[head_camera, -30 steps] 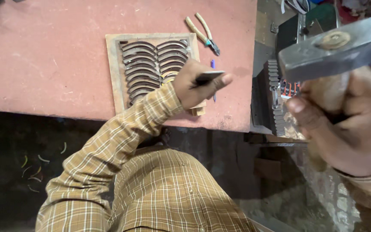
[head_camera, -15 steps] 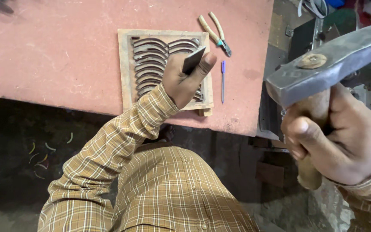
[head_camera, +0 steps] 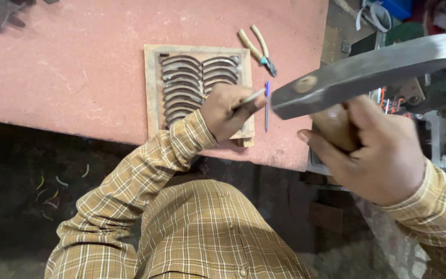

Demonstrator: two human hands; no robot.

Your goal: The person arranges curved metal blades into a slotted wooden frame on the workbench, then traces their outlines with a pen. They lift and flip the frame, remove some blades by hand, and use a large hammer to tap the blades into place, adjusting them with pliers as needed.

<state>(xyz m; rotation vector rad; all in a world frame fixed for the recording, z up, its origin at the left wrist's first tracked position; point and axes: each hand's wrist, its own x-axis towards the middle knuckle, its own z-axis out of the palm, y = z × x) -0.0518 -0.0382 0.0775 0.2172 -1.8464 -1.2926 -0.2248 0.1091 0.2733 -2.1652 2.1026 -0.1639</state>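
The right hand (head_camera: 372,150) wraps its fingers tight round the wooden handle of a hammer (head_camera: 367,70); the long steel head lies nearly level, one end pointing left toward the left hand (head_camera: 228,111), the other cut off at the frame's right edge. The handle is mostly hidden inside the fist. The left fingers pinch a thin chisel (head_camera: 254,96), tip hidden, slanting up-right over a wooden board of curved slots (head_camera: 153,88). Just right of those fingers lie a blue pen (head_camera: 267,103) and pliers (head_camera: 258,49).
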